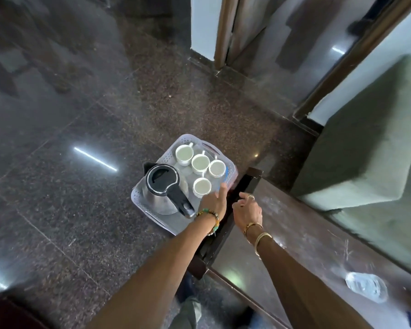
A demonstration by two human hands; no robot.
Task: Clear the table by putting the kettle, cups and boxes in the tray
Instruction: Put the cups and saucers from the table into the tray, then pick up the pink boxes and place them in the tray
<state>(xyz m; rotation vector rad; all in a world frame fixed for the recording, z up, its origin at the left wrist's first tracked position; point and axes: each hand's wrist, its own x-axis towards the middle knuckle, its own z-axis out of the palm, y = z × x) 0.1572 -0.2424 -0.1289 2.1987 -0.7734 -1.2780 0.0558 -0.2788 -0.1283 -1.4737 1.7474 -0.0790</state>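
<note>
- The tray [138, 198], a pale perforated plastic one, sits just past the end of the dark wooden table [306, 233] and is seen against the polished stone floor [81, 115]. I cannot tell what it rests on.
- The kettle [163, 186], steel with a black lid and handle, stands upright in the near left part of the tray, its handle pointing toward the person.
- Four white cups stand upright in the far and right parts of the tray: one at the far end [184, 154], two side by side in the middle [200, 163] [217, 168], and one nearest the hands [201, 186], just beside the kettle.
- A blue box [226, 178] and a pink box [233, 179] stand on edge along the tray's right wall, beside the cups.
- The left hand [212, 203] is over the tray's near right corner, one straight finger reaching to the near end of the blue box. Its other fingers are hidden behind the back of the hand, and nothing shows gripped in it.
- The right hand [247, 210] is over the end of the table, its fingers [237, 205] loosely curled and holding nothing.
- Both wrists wear bracelets.
- A crumpled clear plastic item [365, 287] lies on the table, well apart from the hands.
- A green upholstered seat [365, 138] stands beyond the table's far side.
</note>
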